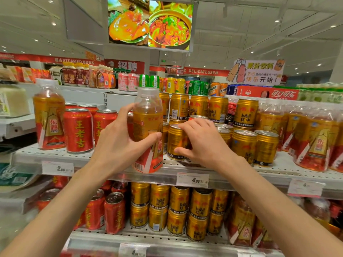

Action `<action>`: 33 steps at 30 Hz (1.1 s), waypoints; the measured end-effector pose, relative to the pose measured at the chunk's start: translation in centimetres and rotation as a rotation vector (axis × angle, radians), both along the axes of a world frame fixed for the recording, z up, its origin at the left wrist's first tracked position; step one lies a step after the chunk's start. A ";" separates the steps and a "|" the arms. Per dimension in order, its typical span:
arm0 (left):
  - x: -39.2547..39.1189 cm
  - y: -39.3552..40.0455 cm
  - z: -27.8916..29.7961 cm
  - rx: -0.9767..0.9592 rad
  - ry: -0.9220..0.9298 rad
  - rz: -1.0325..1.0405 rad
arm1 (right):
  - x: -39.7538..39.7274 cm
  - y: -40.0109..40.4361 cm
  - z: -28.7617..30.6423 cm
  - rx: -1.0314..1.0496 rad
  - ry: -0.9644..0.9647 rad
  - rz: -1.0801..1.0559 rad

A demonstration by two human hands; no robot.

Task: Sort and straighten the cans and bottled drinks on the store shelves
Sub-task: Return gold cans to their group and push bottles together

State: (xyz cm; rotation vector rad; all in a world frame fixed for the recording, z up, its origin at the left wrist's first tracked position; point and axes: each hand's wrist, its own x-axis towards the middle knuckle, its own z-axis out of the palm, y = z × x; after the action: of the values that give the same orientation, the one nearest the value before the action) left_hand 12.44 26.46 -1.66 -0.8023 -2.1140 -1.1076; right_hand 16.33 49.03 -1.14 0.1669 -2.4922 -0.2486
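Observation:
My left hand (118, 140) grips an orange energy-drink bottle (147, 115) with a clear cap, held upright at the front edge of the upper shelf (55, 154). My right hand (202, 141) wraps around a gold Red Bull can (175, 141) standing just right of the bottle, fingers over its top and thumb low on its side. More gold cans (245, 143) stand and are stacked to the right. Red herbal-tea cans (79, 130) stand to the left of the bottle.
A second orange bottle (49, 115) stands at the far left of the shelf. Shrink-wrapped orange bottles (315, 140) fill the right end. The lower shelf (167, 238) holds red cans, stacked gold cans and more bottles. Price tags (193, 179) hang on the shelf edge.

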 end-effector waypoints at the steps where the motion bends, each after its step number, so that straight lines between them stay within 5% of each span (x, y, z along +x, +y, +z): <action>1: 0.0 0.0 0.0 0.000 -0.001 -0.006 | 0.0 -0.1 -0.1 -0.019 0.003 0.008; 8: -0.1 -1.2 -0.1 0.053 -0.024 -0.035 | 2.3 -0.4 -0.9 -0.348 0.127 0.220; 12: -0.1 -1.7 -0.7 0.130 -0.104 -0.093 | 4.3 -2.9 -1.9 -0.639 -0.035 0.331; 19: -0.5 -1.7 -2.1 0.171 -0.220 -0.230 | 3.2 -6.4 -3.6 -0.746 -0.190 0.338; 26: -2.6 -2.9 -3.4 0.137 -0.307 -0.483 | 3.2 -7.2 -4.9 -0.833 -0.127 0.267; 33: -1.7 -2.5 -6.6 0.153 -0.358 -0.483 | 6.0 -6.2 -7.4 -0.991 -0.095 0.181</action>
State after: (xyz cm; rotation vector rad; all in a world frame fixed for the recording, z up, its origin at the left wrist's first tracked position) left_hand 10.70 24.00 -8.28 -1.1456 -2.1340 -1.7561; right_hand 22.28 42.82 -8.51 -0.0162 -2.3718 1.0674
